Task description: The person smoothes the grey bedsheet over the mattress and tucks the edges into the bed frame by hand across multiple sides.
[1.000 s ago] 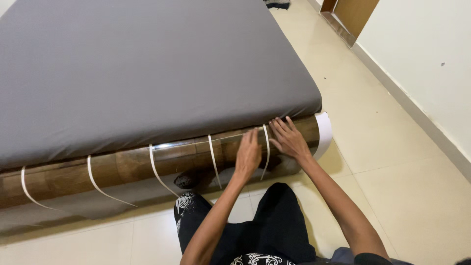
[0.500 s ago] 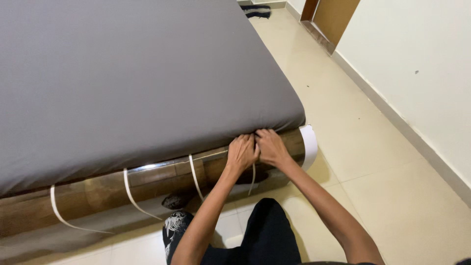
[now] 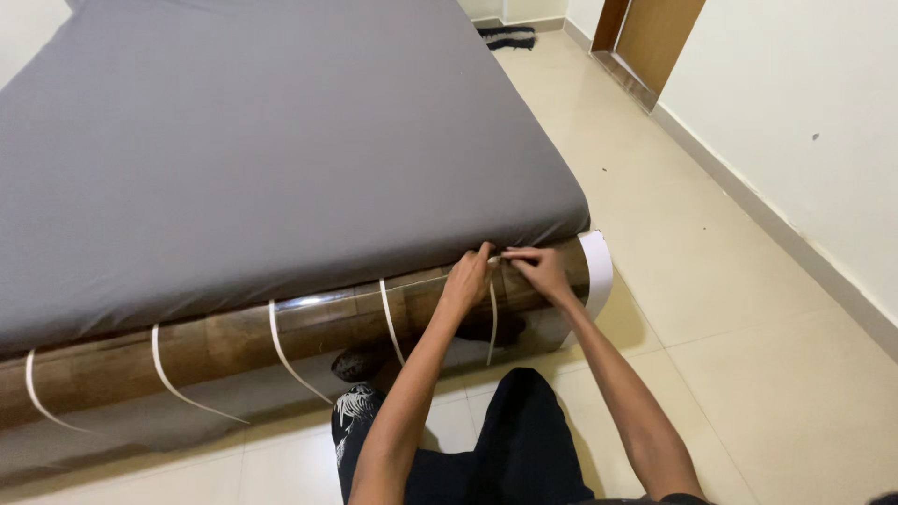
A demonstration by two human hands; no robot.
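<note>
White backing strip (image 3: 492, 313) hangs from the wood-grain film on the bed frame (image 3: 309, 327), under the grey mattress (image 3: 281, 159); left hand (image 3: 470, 277) and right hand (image 3: 541, 268) pinch its top end, fingers closed. It looks thin, limp and light, best gripped at that free upper end

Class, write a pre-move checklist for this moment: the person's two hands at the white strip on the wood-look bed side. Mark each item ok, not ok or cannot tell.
1. Left hand at the strip's top end: ok.
2. Right hand beside it: ok.
3. White strip hangs free below the hands: ok.
4. Strip pinched firmly: cannot tell.
5. Grey sheet lies smooth above: ok.
6. Other strips pressed flat: not ok, they bow outward.
</note>
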